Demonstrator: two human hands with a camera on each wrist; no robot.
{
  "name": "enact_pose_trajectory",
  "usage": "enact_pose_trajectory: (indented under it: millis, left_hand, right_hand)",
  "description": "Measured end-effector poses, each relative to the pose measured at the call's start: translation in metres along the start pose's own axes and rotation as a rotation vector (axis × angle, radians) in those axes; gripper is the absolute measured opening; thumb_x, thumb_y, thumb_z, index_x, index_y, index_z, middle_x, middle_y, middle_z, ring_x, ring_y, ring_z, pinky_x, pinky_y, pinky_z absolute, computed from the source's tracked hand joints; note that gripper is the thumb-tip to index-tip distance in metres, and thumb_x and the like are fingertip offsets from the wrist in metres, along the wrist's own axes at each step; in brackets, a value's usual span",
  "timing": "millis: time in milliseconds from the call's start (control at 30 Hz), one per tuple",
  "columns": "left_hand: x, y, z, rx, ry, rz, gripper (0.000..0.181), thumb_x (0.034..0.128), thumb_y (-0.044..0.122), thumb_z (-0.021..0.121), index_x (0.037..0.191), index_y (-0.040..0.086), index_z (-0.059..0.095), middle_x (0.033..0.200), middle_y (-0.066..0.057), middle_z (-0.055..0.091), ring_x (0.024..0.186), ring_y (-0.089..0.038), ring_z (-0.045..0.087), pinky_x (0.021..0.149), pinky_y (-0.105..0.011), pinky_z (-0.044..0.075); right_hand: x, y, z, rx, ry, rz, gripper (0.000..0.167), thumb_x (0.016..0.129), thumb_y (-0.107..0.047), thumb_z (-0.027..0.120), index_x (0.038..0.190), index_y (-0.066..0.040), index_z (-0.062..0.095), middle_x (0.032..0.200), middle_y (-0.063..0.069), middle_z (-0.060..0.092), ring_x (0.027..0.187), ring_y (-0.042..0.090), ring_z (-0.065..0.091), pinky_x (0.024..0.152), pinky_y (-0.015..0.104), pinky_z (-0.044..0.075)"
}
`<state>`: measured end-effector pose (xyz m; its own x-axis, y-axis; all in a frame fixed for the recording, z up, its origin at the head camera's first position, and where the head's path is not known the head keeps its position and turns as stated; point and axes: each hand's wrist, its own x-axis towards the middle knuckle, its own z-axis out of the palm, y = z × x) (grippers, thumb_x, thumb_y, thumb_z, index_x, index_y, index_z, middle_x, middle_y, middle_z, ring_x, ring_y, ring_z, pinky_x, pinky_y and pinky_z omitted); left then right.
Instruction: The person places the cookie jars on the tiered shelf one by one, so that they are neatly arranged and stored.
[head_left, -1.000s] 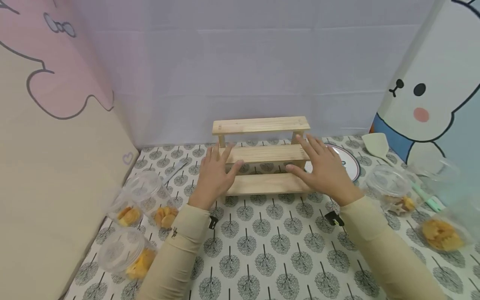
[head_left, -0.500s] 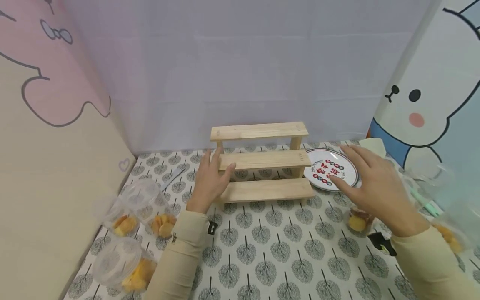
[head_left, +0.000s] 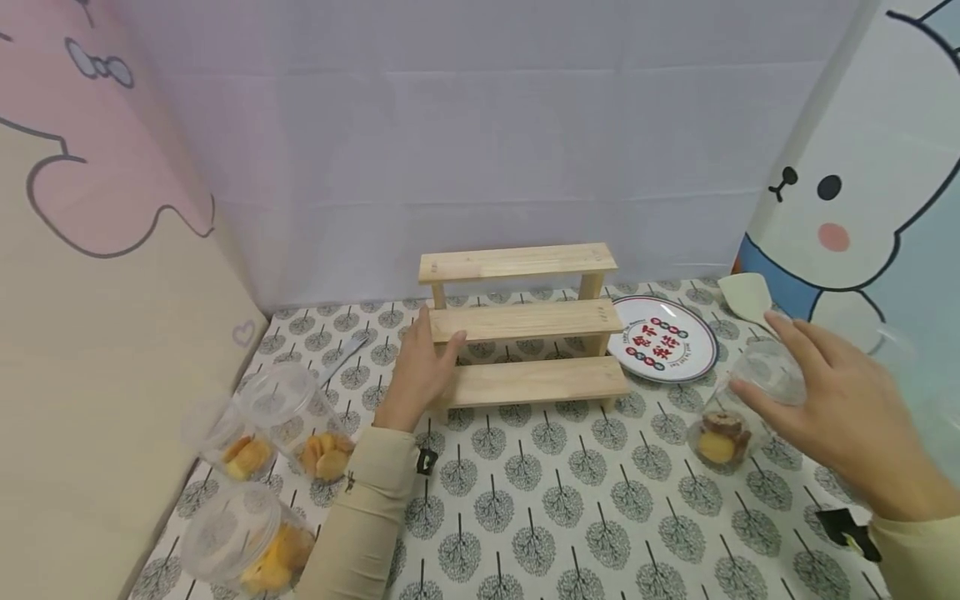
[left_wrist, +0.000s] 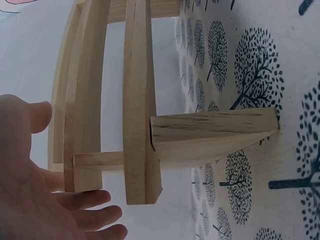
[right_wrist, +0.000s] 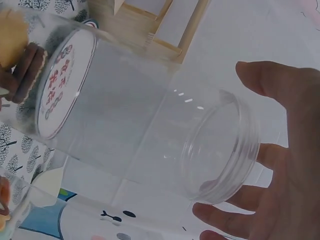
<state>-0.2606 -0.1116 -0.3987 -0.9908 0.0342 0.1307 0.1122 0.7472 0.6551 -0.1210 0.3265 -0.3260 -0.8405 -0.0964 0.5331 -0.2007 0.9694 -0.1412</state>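
Observation:
A three-tier wooden shelf (head_left: 525,321) stands at the back middle of the table. My left hand (head_left: 416,371) is at its left end, fingers extended beside the middle tier; the left wrist view shows the hand (left_wrist: 55,200) around the end of a board (left_wrist: 85,100). On the right, my right hand (head_left: 855,408) is spread with nothing gripped, close to a clear jar (head_left: 723,433) holding biscuits. In the right wrist view, the thumb and fingers of that hand (right_wrist: 275,165) lie on either side of the jar's lid end (right_wrist: 225,150); contact cannot be told.
Several clear jars with yellow snacks, one of them at the front left (head_left: 247,542), line the left side. A white printed plate (head_left: 663,340) lies right of the shelf, with a cream spatula (head_left: 746,296) behind it. A thin utensil (head_left: 343,360) lies left of the shelf.
My right hand has left the shelf's right end and moved right and nearer, to the jar, uncovering the plate. My left hand has stayed at the shelf's left end.

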Motion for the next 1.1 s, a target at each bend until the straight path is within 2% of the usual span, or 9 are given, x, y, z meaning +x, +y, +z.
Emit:
enact_pose_trajectory:
  millis: [133,333,533,900,1100]
  left_hand:
    - [0.000,-0.002,0.001,0.004,-0.008,-0.021,0.092,0.0981,0.067,0.036,0.160,0.011,-0.003,0.164,-0.022,0.013,0.149,-0.041,0.019,0.122,-0.054,0.020]
    - [-0.001,-0.006,0.002,0.009,-0.028,-0.051,0.094,0.0972,0.070,0.032,0.160,0.010,-0.006,0.164,-0.024,0.011,0.149,-0.042,0.018,0.121,-0.055,0.019]
    - [-0.001,-0.008,0.003,-0.002,-0.025,-0.041,0.094,0.0985,0.067,0.035,0.160,0.007,-0.002,0.163,-0.025,0.012,0.149,-0.041,0.018,0.122,-0.054,0.018]
    - [0.000,-0.006,0.005,-0.007,-0.022,-0.040,0.094,0.0977,0.067,0.038,0.160,0.008,-0.002,0.164,-0.024,0.013,0.149,-0.041,0.019,0.122,-0.054,0.018]
    - [0.001,-0.006,0.005,0.017,-0.004,-0.015,0.094,0.0985,0.065,0.039,0.160,0.005,0.001,0.162,-0.026,0.017,0.148,-0.043,0.022,0.122,-0.054,0.019]
  right_hand:
    - [-0.005,0.003,0.003,-0.013,-0.045,0.031,0.094,0.080,-0.050,0.077,0.156,-0.016,0.034,0.137,0.035,0.048,0.112,0.059,0.046,0.088,0.075,0.037]
    - [-0.007,0.006,0.012,-0.022,-0.043,0.012,0.091,0.081,-0.052,0.075,0.154,-0.014,0.038,0.135,0.035,0.049,0.107,0.060,0.049,0.081,0.075,0.039]
    - [-0.010,0.007,0.015,-0.028,-0.048,0.024,0.089,0.083,-0.053,0.073,0.155,-0.015,0.036,0.134,0.033,0.049,0.105,0.059,0.050,0.077,0.074,0.040]
    - [-0.019,0.006,0.015,-0.020,-0.038,0.076,0.083,0.084,-0.052,0.073,0.151,-0.014,0.043,0.139,0.037,0.044,0.114,0.061,0.044,0.087,0.081,0.034]
    - [-0.021,0.008,0.018,-0.016,0.011,0.055,0.081,0.084,-0.051,0.074,0.151,-0.016,0.044,0.138,0.038,0.045,0.113,0.059,0.047,0.081,0.079,0.038]
